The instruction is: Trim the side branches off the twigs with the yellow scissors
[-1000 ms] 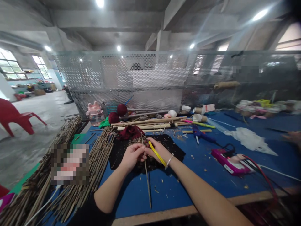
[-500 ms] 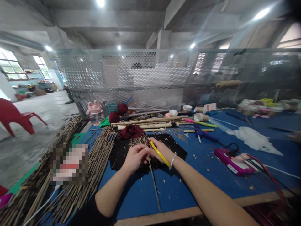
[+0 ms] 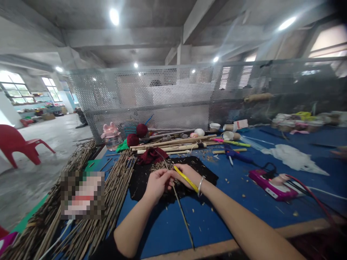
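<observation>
My left hand [image 3: 158,184] is closed round a thin brown twig [image 3: 183,216], which slants from the black cloth down towards the table's front edge. My right hand [image 3: 187,174] meets it at the twig, its fingers wrapped round a tool with a yellow handle [image 3: 186,178]; the tool's working end is hidden by the fingers. Beneath both hands lies the black cloth [image 3: 200,169], with a heap of pale shavings [image 3: 160,165] and a dark red cloth [image 3: 151,156] at its far side.
Bundles of twigs [image 3: 104,202] lie to the left, with a blurred-out patch over them. A blue glue gun [image 3: 238,155], a magenta power strip [image 3: 271,186] and a white plastic bag [image 3: 295,159] are on the right. Bamboo sticks [image 3: 173,146] lie behind the cloth, before a perforated metal screen [image 3: 135,90].
The view has tilted up slightly. The twig's near end has swung a little to the right, while both hands stay together with their grips kept.
</observation>
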Motion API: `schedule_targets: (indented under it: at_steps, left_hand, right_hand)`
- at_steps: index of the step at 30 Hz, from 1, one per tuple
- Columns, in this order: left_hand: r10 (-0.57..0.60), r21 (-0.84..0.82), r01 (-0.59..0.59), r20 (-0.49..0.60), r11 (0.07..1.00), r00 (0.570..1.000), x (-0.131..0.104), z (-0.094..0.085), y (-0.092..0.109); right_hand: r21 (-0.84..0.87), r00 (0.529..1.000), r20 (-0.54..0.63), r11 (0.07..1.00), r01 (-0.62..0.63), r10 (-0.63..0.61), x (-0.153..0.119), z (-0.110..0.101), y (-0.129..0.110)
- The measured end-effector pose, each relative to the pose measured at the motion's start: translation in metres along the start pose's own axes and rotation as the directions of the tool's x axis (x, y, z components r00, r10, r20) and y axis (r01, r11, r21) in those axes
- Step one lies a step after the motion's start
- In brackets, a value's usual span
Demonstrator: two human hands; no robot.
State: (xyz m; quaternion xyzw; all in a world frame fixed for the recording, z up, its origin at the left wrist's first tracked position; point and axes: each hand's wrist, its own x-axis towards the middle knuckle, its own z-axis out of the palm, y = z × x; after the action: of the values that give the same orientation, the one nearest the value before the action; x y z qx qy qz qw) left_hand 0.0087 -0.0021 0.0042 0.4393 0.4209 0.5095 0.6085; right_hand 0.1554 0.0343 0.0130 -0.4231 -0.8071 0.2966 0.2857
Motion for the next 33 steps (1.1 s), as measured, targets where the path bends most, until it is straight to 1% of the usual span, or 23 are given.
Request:
schedule_targets:
  at_steps: [4,8,11,14,18,22,28,33]
  left_hand:
    - [0.019,-0.026,-0.019,-0.005,0.999,1.000,0.0022,-0.0012,-0.0016]
    - [0.048,-0.036,-0.047,0.028,0.998,0.998,0.0029,-0.0023,-0.0036]
    - [0.075,-0.027,-0.074,0.049,0.997,0.996,0.0029,-0.0034,-0.0047]
    - [0.095,-0.010,-0.094,0.062,0.996,0.994,0.0032,-0.0044,-0.0063]
    - [0.104,-0.011,-0.103,0.042,0.995,0.994,0.0030,-0.0038,-0.0072]
    - [0.108,-0.022,-0.108,0.022,0.994,0.994,0.0032,-0.0023,-0.0069]
    - [0.090,0.010,-0.090,0.002,0.996,0.996,0.0037,-0.0013,-0.0068]
    - [0.059,-0.004,-0.059,-0.052,0.998,0.997,0.0007,0.0021,-0.0058]
  right_hand:
    - [-0.095,1.000,-0.025,0.996,0.001,-0.003,-0.0017,-0.0018,-0.0009]
    - [-0.181,1.000,-0.002,0.984,-0.005,0.004,-0.0040,-0.0055,-0.0025]
    - [-0.150,1.000,0.022,0.989,0.014,-0.011,-0.0044,-0.0049,-0.0024]
    - [-0.108,1.000,-0.005,0.994,0.005,-0.006,-0.0043,-0.0015,-0.0020]
    - [-0.070,1.000,-0.022,0.998,-0.007,0.006,-0.0037,0.0018,-0.0021]
    - [-0.090,0.999,-0.037,0.996,0.004,-0.008,-0.0035,-0.0002,-0.0047]
    - [-0.119,1.000,-0.016,0.993,-0.004,0.002,-0.0036,-0.0049,-0.0069]
    - [-0.150,1.000,-0.018,0.989,-0.003,0.000,-0.0035,-0.0041,-0.0055]
